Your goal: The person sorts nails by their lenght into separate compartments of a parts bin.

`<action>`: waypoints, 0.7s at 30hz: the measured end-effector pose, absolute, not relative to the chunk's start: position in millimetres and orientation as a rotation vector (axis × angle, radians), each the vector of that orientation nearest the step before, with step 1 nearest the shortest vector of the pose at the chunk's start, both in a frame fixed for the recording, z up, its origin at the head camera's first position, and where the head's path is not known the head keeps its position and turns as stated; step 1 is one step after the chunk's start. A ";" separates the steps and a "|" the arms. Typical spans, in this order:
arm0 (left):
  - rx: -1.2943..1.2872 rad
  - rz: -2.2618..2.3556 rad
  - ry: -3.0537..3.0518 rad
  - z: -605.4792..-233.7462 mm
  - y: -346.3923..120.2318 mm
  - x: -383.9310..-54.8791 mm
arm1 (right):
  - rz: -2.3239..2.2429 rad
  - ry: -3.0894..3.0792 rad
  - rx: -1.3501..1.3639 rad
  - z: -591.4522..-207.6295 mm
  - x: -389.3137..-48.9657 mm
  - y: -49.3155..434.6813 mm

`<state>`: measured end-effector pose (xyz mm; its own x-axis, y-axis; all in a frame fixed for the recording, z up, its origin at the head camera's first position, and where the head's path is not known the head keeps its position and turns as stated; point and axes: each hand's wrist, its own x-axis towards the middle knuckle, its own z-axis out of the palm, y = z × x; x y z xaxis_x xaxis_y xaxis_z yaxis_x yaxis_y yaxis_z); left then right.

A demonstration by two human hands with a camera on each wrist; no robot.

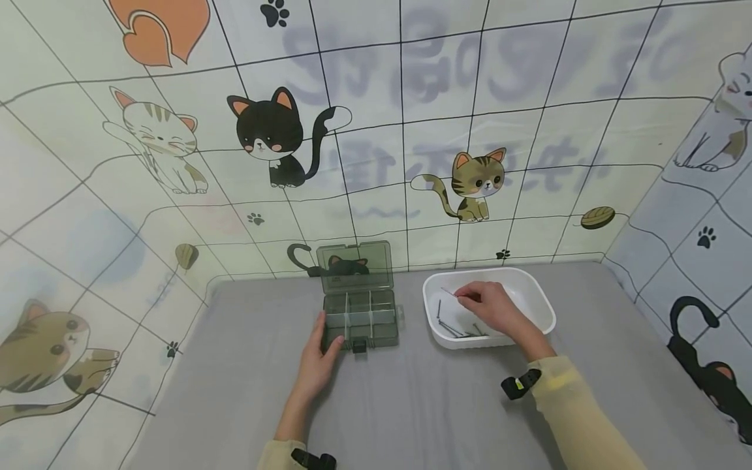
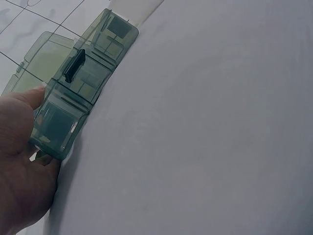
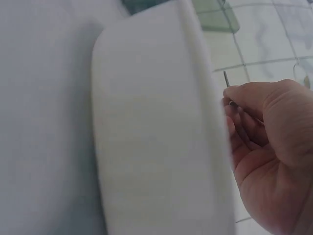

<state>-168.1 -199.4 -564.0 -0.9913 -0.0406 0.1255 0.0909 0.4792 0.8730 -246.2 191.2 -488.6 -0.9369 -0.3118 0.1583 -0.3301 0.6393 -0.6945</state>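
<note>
A smoky green compartment box (image 1: 361, 316) stands open on the grey table, lid (image 1: 355, 267) tilted up against the wall. My left hand (image 1: 318, 361) holds its front left corner, thumb on the rim; the left wrist view shows the box (image 2: 78, 93) against the palm. A white tray (image 1: 531, 295) to the right holds several thin metal nails (image 1: 457, 328). My right hand (image 1: 489, 307) hovers over the tray and pinches one nail (image 1: 450, 292) between thumb and fingers. In the right wrist view the nail's tip (image 3: 226, 79) sticks up above the fingers, beside the tray wall (image 3: 156, 137).
The grey table (image 1: 411, 405) runs to a cat-patterned wall at the back and both sides. Bare tabletop lies in front of the box and tray. A black wrist strap (image 1: 519, 384) sits on my right sleeve.
</note>
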 end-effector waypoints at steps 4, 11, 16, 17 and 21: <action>-0.047 -1.538 -2.585 -565.0 -199.7 -168.5 | 1.213 -2.771 0.645 -480.6 -240.5 182.5; -0.043 -1.559 -2.589 -564.8 -199.7 -168.1 | 1.205 -2.748 0.812 -472.0 -232.2 159.4; -0.027 -1.553 -2.583 -564.6 -200.9 -168.2 | 1.214 -2.773 0.850 -467.7 -232.0 133.9; -0.023 -1.552 -2.580 -564.6 -200.9 -168.3 | 1.220 -2.775 0.861 -467.4 -232.9 128.4; -0.030 -1.546 -2.584 -564.1 -199.9 -168.7 | 1.255 -2.799 0.892 -465.4 -233.7 110.0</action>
